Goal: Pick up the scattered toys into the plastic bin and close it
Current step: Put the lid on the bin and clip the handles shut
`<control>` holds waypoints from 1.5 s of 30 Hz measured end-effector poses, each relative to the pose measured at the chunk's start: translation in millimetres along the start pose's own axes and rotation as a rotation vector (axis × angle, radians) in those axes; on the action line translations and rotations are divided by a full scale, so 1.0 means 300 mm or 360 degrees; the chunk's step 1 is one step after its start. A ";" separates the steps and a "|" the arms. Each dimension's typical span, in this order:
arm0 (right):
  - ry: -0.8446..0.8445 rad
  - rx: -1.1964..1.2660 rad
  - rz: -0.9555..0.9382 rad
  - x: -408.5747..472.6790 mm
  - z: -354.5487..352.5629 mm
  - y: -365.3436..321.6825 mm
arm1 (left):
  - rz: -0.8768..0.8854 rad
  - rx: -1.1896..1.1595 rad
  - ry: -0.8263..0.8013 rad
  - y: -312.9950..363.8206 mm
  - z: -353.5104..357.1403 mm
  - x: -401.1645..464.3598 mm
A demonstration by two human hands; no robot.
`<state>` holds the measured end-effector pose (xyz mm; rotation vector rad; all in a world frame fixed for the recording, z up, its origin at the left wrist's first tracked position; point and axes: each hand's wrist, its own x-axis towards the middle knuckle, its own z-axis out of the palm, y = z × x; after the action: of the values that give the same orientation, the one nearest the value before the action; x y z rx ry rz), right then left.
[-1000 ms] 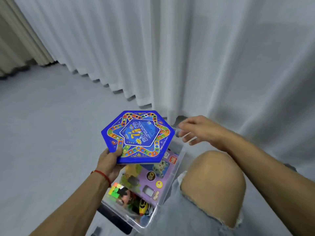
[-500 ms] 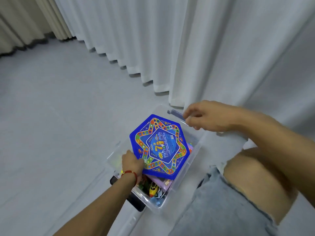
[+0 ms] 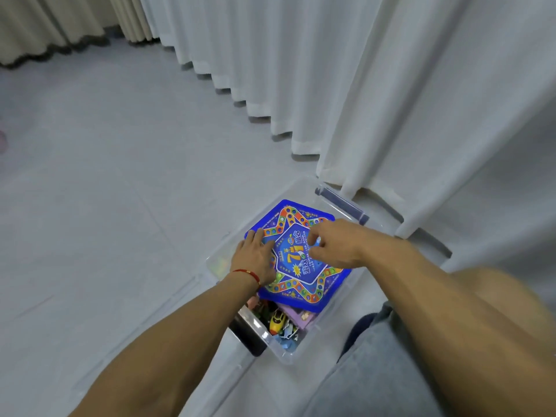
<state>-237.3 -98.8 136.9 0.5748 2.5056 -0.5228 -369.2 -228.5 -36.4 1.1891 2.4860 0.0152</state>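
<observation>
Over the clear plastic bin (image 3: 278,353), we seat the blue game board (image 3: 301,267).
Held aloft a second ago, it now lies atop the toys; our left hand (image 3: 255,257) presses flat, right hand (image 3: 332,243) hovers loosely curled, empty. Closing comes next.

Clear glossy plastic bin (image 3: 278,352), glossy printed game board (image 3: 301,284), white cloth curtain (image 3: 361,85).

blue hexagonal game board (image 3: 304,263) | flat atop toys | inside clear plastic bin (image 3: 279,353)
</observation>
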 end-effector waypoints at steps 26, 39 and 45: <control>-0.0209 -0.0025 -0.0227 0.076 0.221 -0.259 | -0.0958 -0.0317 -0.0532 -0.521 0.546 -0.536; -0.0099 0.0039 -0.0206 0.034 0.197 -0.203 | -0.0803 -0.0175 -0.0575 -0.437 0.606 -0.612; -0.0121 0.0059 -0.0252 0.037 0.204 -0.218 | -0.0766 -0.0189 -0.0352 -0.504 0.543 -0.640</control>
<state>-254.0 -178.7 98.2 0.3644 2.4860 -0.6392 -317.2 -494.7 -149.0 0.4940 2.4659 -0.0915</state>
